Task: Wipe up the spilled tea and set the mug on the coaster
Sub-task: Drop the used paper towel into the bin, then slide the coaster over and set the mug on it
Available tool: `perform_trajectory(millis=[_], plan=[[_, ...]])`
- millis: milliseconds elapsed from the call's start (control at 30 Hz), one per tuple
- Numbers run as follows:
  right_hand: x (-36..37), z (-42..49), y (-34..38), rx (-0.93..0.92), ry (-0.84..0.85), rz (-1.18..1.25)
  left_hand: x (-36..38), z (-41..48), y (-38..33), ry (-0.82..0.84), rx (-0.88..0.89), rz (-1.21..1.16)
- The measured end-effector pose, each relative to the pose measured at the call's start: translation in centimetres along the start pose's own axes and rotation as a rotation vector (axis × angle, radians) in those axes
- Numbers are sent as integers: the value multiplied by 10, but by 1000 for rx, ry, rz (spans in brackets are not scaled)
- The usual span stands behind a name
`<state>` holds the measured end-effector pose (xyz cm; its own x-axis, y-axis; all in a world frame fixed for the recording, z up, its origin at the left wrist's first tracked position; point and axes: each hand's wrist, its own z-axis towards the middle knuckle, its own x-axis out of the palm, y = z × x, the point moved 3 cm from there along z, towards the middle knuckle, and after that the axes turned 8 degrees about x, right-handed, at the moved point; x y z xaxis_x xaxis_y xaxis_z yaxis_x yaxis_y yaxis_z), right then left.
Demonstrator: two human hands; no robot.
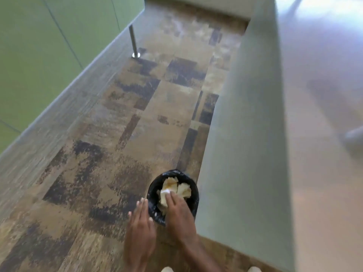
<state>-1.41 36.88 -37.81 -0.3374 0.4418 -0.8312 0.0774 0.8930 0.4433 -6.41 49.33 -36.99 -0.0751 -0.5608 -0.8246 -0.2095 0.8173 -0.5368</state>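
A: Left hand (140,218) first: flat, fingers straight and close together, gripping nothing, just left of the black-lined bin (152,195) on the floor.

B: And inside the bin?

A: Crumpled paper towels (185,190), stained yellowish, with a white wad (165,191) on top. Right hand (179,213) over them, fingers straight, fingertips at the white wad; touching or just clear, cannot tell.

B: So done with wiping, now binning the paper?

A: Seems so. No mug or coaster in view; only the table (245,134) to the right, plus a grey blur (354,137) at the far edge, too smeared to name.

B: Next, then?

A: Probably turning to the tabletop, finding the mug, gripping it upright and lowering it squarely onto the coaster.
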Motion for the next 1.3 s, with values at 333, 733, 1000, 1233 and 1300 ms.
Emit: perform_trajectory(millis=[333, 733, 1000, 1233, 1300], plan=[[-255, -90, 122, -314, -263, 79, -208, 9, -176, -414, 298, -39], [-526, -266, 53, -474, -897, 250, -305, -104, -442, -910, 856, -228], [-630, -310, -105, -385, -1196, 267, -243, -166, -617, -845, 1035, -301], [-662, -303, -234, -225, -1238, 278, -152, -168, -710, -604, 1019, -283], [-663, -294, -265, -171, -1193, 282, -125, -158, -721, -507, 976, -263]])
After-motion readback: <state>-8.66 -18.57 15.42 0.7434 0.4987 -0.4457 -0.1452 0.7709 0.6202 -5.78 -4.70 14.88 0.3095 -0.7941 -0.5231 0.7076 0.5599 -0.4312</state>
